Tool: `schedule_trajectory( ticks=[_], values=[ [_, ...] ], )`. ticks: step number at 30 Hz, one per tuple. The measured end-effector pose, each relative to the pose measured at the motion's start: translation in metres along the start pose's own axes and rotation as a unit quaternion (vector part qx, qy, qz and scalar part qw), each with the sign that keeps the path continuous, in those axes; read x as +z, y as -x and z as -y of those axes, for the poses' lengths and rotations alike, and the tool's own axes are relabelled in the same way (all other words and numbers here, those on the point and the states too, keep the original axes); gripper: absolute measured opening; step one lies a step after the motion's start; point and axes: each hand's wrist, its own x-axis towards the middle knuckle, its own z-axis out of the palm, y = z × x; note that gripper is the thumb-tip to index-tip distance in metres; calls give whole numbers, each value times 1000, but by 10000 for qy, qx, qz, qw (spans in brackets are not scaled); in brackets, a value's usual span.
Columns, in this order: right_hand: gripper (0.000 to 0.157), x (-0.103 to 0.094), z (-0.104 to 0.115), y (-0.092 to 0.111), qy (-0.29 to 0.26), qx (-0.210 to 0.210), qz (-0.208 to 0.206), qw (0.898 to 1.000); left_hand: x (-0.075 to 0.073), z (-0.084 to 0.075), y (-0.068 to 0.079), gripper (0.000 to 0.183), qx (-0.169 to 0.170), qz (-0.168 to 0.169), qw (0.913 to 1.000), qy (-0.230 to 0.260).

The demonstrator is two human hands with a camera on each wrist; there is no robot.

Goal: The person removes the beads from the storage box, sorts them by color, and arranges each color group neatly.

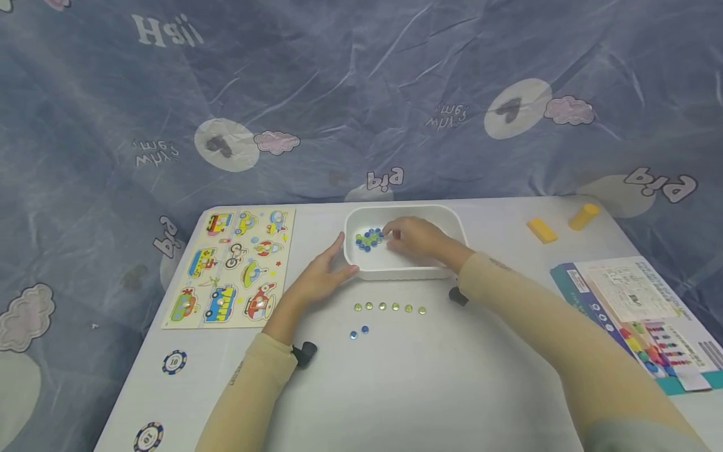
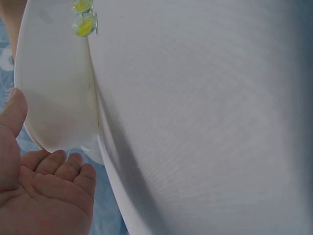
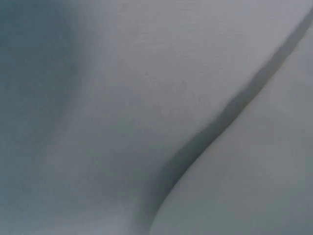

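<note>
A white tray stands at the back middle of the table, with a cluster of blue and yellow-green glass marbles in its left half. My right hand reaches into it, fingers bent down at the cluster's right edge; I cannot tell whether a marble is between the fingertips. At the tray's left end is my left hand, thumb spread and fingers along the outside. The left wrist view shows that hand at the tray wall. In the right wrist view, only the tray's side and table appear.
Before the tray lie a row of several yellow-green marbles and two blue marbles. A vehicle puzzle board and poker chips are at left. Right are a yellow block, a yellow cylinder and a printed box.
</note>
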Motion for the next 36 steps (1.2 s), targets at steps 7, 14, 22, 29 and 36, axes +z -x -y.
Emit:
schedule_trajectory(
  ticks=[7,14,22,29,36],
  values=[
    [33,5,1,-7,-42,-217,-69,9997,0,-1,0,81,4,25,10000,1],
    [30,7,5,-12,58,-267,1,9996,-1,-1,0,81,53,15,10000,-61],
    [23,12,3,-13,189,-177,90,9996,-1,0,0,81,74,6,10000,-28],
    [21,13,5,-11,164,-163,102,9997,-1,1,0,84,95,32,9999,-16],
    [22,10,2,-9,225,-126,17,9997,-1,1,0,83,56,36,10000,-21]
  ],
)
